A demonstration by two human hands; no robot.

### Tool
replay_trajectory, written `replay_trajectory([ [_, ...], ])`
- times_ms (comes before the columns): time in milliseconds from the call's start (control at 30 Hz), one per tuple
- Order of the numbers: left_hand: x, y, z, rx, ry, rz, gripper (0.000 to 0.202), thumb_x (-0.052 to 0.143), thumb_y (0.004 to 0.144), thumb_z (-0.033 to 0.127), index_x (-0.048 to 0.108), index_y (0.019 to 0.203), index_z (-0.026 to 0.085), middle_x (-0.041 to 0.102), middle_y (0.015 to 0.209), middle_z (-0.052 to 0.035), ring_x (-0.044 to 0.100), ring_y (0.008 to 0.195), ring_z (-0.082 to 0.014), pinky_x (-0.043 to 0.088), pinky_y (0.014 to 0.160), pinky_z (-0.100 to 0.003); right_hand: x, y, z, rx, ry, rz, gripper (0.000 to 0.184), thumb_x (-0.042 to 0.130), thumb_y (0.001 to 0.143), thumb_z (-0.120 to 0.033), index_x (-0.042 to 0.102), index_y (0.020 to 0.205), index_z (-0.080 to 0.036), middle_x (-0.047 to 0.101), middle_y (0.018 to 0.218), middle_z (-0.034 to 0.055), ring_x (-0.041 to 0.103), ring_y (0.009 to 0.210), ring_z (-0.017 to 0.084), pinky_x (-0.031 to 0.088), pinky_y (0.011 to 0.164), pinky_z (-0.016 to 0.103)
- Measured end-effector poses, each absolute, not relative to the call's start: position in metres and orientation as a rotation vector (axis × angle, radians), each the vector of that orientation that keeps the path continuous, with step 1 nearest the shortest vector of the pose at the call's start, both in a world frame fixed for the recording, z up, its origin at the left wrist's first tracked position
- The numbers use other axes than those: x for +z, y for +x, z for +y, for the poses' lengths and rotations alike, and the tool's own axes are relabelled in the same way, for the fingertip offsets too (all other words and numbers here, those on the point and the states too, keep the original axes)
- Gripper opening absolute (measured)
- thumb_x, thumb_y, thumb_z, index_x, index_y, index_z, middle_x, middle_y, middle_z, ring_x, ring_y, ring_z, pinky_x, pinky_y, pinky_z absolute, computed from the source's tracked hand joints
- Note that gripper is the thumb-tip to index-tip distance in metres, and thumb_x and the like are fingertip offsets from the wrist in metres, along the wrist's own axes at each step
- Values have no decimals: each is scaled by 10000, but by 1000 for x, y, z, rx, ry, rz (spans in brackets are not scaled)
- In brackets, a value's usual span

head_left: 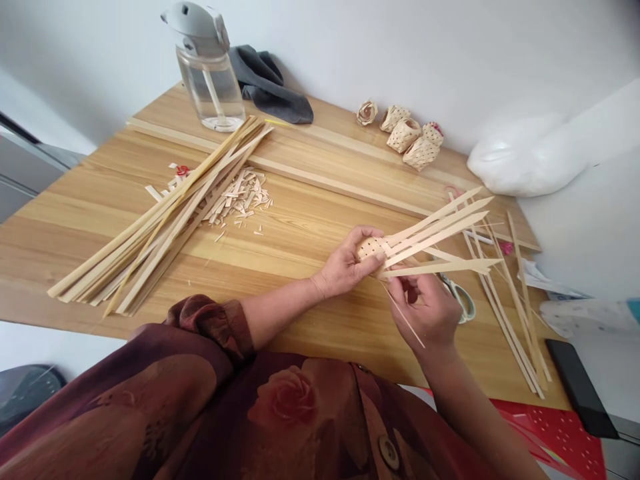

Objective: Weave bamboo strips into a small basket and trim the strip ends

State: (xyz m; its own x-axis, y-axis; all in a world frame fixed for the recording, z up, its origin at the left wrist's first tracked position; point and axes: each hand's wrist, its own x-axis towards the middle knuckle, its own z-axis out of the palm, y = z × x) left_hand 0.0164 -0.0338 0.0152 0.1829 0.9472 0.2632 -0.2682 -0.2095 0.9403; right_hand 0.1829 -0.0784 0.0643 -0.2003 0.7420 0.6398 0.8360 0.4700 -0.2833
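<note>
A small woven basket piece of pale flat strips is pinched in my left hand, thumb in front and fingers behind. Several long strip ends with pointed tips fan out from it to the right. Just below the weave, my right hand has its fingers curled against the lower strips, thumb and fingertips pressed together at the edge. One thin sliver hangs down beside that hand. Exactly what the right fingertips grip is partly hidden. Scissors with pale handles lie behind my right hand.
A bundle of long strips and a heap of offcuts lie left on the table. Behind stand a water bottle, a dark cloth and several small woven pieces. Loose strips, a white bag and a phone are right.
</note>
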Motion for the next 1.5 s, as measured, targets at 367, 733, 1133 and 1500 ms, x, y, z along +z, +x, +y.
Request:
replay_trajectory([
  [367, 11, 13, -33, 1434, 1598, 819, 364, 619, 940, 314, 603, 1276, 177, 645, 1260, -125, 590, 1207, -241, 465, 1096, -403, 81, 190, -78, 706, -1576, -1834, 258, 746, 891, -454, 757, 898, -196, 721, 691, 23, 612, 545, 144, 472, 514, 263],
  [733, 14, 16, -36, 1463, 1731, 839, 323, 580, 938, 288, 657, 1231, 176, 700, 1199, -105, 603, 1197, -236, 478, 1104, -416, 67, 194, -79, 1140, -1554, -1468, 243, 807, 830, -402, 677, 773, -205, 622, 574, -25, 534, 482, 108, 406, 457, 239],
  [1133, 17, 20, -39, 1417, 1717, 850, 316, 539, 970, 307, 674, 1228, 186, 686, 1177, -118, 558, 1200, -257, 449, 1116, -445, 64, 177, -75, 1201, -1444, -1318, 363, 875, 734, -412, 591, 650, -202, 557, 501, -43, 447, 443, 88, 336, 426, 238],
  [1500, 15, 17, -41, 1289, 1352, 684, 641, 728, 871, 374, 496, 1442, 198, 593, 1340, -137, 588, 1182, -248, 477, 1046, -399, 70, 189, -76, 1175, -1509, -1360, 353, 901, 712, -438, 643, 715, -197, 591, 500, -40, 462, 428, 91, 365, 430, 241],
])
